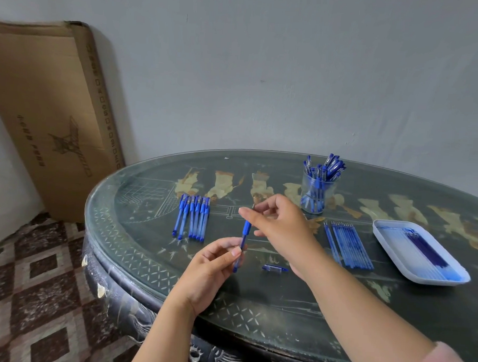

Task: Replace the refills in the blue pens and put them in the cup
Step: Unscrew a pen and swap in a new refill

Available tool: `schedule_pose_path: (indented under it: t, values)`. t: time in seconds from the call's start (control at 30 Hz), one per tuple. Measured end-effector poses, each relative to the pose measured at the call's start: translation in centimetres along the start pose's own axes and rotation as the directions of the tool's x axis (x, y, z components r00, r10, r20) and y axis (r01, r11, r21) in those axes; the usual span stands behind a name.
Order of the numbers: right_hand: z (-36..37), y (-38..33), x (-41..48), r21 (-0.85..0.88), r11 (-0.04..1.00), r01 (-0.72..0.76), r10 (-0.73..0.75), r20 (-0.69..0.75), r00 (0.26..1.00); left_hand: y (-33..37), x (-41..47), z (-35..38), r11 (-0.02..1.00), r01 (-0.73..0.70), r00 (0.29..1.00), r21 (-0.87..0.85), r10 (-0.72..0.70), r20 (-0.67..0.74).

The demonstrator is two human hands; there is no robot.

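Blue pen (245, 228) stands near-upright, left hand (214, 265) gripping its barrel, right hand (282, 224) seemingly pinching its top.

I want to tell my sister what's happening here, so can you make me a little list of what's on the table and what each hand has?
left hand: holds the pen low down
right hand: pinches the pen's top end
pen cap: lying on the table
row of pens: lying to the left
cup: full of pens
loose refills: between cup and tray
tray: holds more refills
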State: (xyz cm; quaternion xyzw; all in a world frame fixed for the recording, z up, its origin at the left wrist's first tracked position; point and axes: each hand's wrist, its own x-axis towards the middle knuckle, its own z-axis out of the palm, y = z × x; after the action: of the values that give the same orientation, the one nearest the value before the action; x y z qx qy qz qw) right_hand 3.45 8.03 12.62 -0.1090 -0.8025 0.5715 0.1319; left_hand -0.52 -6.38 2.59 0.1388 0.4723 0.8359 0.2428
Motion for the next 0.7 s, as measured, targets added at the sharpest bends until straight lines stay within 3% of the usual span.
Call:
schedule_pose_path:
  t: [0.13, 0.3, 0.43, 0.57, 0.7]
  values:
    - [-0.04, -0.21, -0.26, 0.137, 0.990, 0.016, -0.028, 0.083, 0.996, 0.07, -0.04, 0.02, 1.000, -0.016, 1.000, -0.019, 0.016, 0.003]
    - [0.05, -0.18, -0.38, -0.013, 0.997, 0.071, -0.072, -0.035, 0.997, 0.07, -0.09, 0.25, 1.000, -0.006, 0.999, -0.007, 0.006, -0.035]
    - [-0.28, -0.13, -0.09, 0.085, 0.993, 0.076, -0.082, 0.068, 0.994, 0.18, -0.16, 0.38, 1.000, -0.007, 0.999, -0.006, 0.007, -0.043]
    - [-0.09, -0.01, -0.09, -0.041, 0.993, 0.113, -0.114, -0.028, 0.993, 0.23, -0.17, 0.39, 1.000, -0.013, 0.999, 0.004, 0.013, -0.037]
    - [-0.23, 0.08, -0.08, 0.051, 0.995, 0.089, -0.092, 0.051, 0.995, 0.29, -0.29, 0.43, 1.000, -0.019, 0.999, -0.002, 0.019, -0.034]
